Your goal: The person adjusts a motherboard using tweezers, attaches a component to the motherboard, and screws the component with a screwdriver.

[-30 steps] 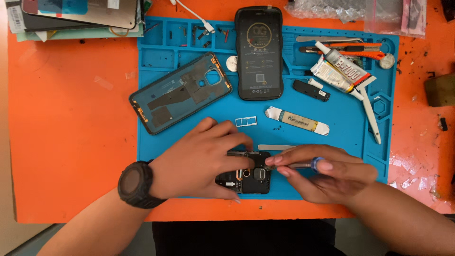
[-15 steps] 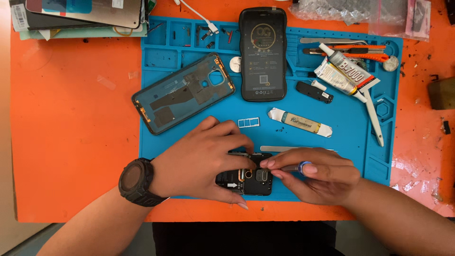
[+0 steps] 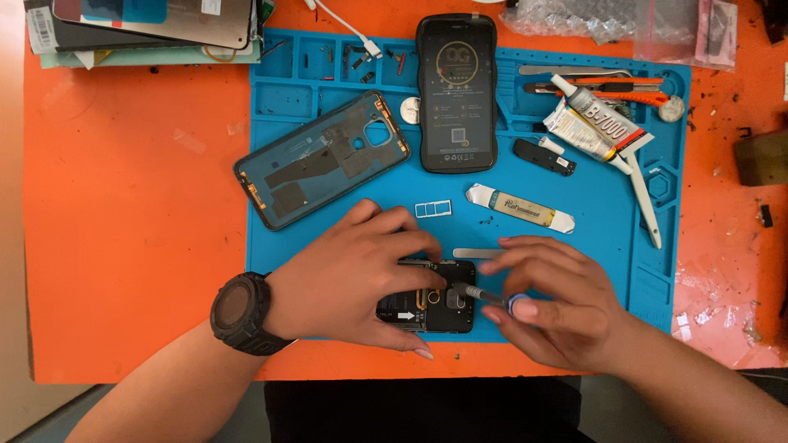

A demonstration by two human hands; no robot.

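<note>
Opened smartphone (image 3: 431, 305), its back off and dark internals showing, lies at about 6 o'clock on the blue silicone repair mat (image 3: 607, 205), which covers most of the orange table (image 3: 123, 205). From largest to smallest around it: the detached back cover (image 3: 324, 157) at 10 o'clock of the phone, a second, intact phone (image 3: 455, 90) at 12 o'clock, a glue tube (image 3: 587, 119) at 1 o'clock, a flat pry tool (image 3: 519, 208) just above the hands, and a small SIM tray (image 3: 432, 209).

A slip looks like the main risk: the driver tip sits on a tiny fastener near the camera area, and a tilted tool or too much push could strip the screw head or skid onto the board (a loose screw could also roll off into the clutter).

Left hand (image 3: 353, 279), a black watch (image 3: 240, 312) on its wrist, lies spread flat over the phone's left half, pressing it to the mat. Right hand (image 3: 550, 303) is narrowed to a pinch, fingertips closed around a small screwdriver (image 3: 484, 294) with a blue cap, its tip touching the phone's upper right area.
</note>
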